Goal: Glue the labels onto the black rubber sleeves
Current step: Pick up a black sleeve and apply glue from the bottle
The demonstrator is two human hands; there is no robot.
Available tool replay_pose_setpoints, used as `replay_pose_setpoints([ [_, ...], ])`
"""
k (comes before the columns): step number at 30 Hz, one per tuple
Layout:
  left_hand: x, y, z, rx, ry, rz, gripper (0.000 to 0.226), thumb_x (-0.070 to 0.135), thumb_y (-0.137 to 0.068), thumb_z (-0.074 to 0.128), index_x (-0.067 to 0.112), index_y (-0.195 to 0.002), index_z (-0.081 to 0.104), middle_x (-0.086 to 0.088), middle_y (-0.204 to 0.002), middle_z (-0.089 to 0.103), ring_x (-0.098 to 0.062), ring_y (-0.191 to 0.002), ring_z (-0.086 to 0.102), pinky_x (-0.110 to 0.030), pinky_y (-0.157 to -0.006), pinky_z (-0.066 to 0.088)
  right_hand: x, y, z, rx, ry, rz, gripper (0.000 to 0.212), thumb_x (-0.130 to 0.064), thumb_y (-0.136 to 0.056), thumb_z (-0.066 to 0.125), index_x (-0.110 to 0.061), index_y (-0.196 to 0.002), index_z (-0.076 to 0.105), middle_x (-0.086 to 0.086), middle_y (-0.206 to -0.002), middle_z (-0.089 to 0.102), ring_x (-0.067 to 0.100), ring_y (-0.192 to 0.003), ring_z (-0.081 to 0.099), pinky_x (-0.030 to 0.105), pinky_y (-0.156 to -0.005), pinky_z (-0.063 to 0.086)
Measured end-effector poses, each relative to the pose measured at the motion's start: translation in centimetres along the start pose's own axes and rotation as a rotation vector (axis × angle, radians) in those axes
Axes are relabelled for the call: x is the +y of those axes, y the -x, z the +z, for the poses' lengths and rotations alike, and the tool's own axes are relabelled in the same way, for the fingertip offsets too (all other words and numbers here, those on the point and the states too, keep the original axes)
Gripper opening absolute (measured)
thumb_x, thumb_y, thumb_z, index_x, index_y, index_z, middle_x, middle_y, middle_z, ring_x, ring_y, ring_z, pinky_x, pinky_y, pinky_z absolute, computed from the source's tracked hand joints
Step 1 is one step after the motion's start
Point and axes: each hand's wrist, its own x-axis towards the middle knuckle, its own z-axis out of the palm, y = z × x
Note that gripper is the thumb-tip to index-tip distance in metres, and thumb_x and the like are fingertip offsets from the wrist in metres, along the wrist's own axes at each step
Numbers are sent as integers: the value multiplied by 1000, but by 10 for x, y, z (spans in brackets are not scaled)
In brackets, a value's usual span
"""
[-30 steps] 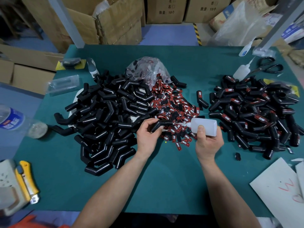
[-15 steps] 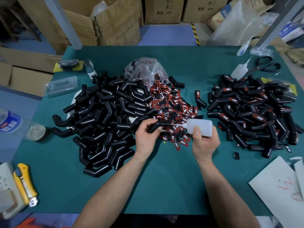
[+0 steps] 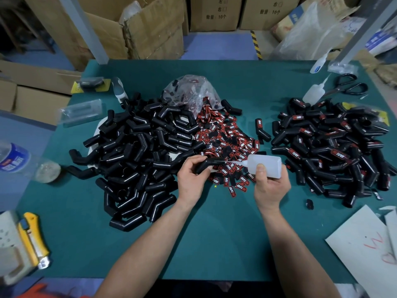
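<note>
Sleeve [image 3: 207, 165], black and bent, is pinched in the left hand [image 3: 191, 179], just at 9 o'clock of the right hand [image 3: 270, 186], which grips a glue bottle [image 3: 266, 165] (its nozzle touches the sleeve). Labels [image 3: 225, 138] lie under both, spreading toward 12 o'clock; bare sleeves [image 3: 137, 155] heap at 9, labelled sleeves [image 3: 330, 147] at 3 on the tabletop [image 3: 214, 244].

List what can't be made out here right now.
Head view only.
- Glue on the held sleeve: too small to see at the tip of the glue bottle.
- Sleeve's near end: hidden by the left hand.
- Water bottle: blurred, cut by the left edge.
</note>
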Motion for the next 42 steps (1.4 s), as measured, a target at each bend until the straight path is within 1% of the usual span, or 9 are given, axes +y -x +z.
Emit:
replay_pose_setpoints([
  [2, 0, 0, -1, -1, -4, 3, 50, -1, -82, 80, 46, -96, 74, 13, -110, 73, -14, -110, 69, -21, -97, 52, 1, 0, 0, 8, -10, 5, 25, -30, -83, 66, -7, -90, 59, -29, -78, 65, -10, -69, 58, 9, -65, 45],
  [6, -1, 0, -1, -5, -2, -4, 45, 2, -81, 81, 44, -97, 74, 9, -112, 73, -17, -111, 69, -23, -98, 52, -3, 4, 3, -27, 20, -10, 23, -29, -82, 66, -9, -88, 57, -31, -77, 64, -12, -67, 57, 4, -62, 42],
  [9, -1, 0, -1, -3, -5, -7, 43, 4, -81, 81, 43, -98, 75, 9, -112, 73, -17, -112, 69, -24, -98, 52, -2, 4, 3, -25, 17, -5, 23, -29, -82, 66, -8, -89, 58, -31, -77, 64, -12, -68, 57, 4, -63, 42],
  [19, -1, 0, -1, -2, -24, -12, 39, 2, -81, 82, 36, -98, 75, 5, -113, 73, -20, -113, 69, -30, -101, 53, -3, 4, 4, -22, 30, -2, 24, -30, -82, 66, -9, -88, 57, -31, -78, 64, -13, -68, 58, 4, -62, 42],
  [23, 1, 0, 1, 12, -15, -8, 45, 1, -80, 81, 43, -96, 75, 5, -111, 73, -18, -111, 69, -25, -98, 52, -2, 4, 4, -9, 28, 10, 27, -32, -81, 66, -8, -90, 58, -32, -77, 64, -13, -67, 58, 5, -63, 43],
  [28, 2, 1, 1, 18, -7, -13, 51, -3, -81, 80, 45, -96, 75, 7, -110, 73, -14, -108, 70, -18, -93, 51, 0, 0, 1, 6, 20, 4, 28, -32, -83, 66, -6, -95, 60, -32, -80, 66, -12, -70, 59, 7, -65, 45],
  [33, 4, 0, 0, 23, -18, -15, 54, -4, -82, 80, 47, -96, 74, 6, -112, 72, -13, -109, 69, -19, -94, 51, 2, 0, 1, 7, 27, -2, 28, -33, -82, 67, -8, -93, 60, -30, -80, 66, -10, -70, 59, 8, -64, 45],
  [38, 4, 0, 0, 18, -43, -15, 55, -3, -82, 80, 50, -96, 73, 19, -109, 72, -9, -110, 68, -17, -94, 51, 4, -3, -3, 11, 26, -11, 27, -33, -83, 66, -8, -91, 60, -31, -79, 65, -10, -69, 59, 9, -64, 45],
  [42, 5, 0, 0, 18, -49, -14, 56, -3, -82, 81, 51, -96, 73, 18, -110, 72, -10, -110, 69, -18, -95, 51, 4, -1, -2, 5, 26, -12, 27, -33, -83, 67, -8, -91, 60, -30, -79, 65, -9, -69, 59, 10, -64, 46],
])
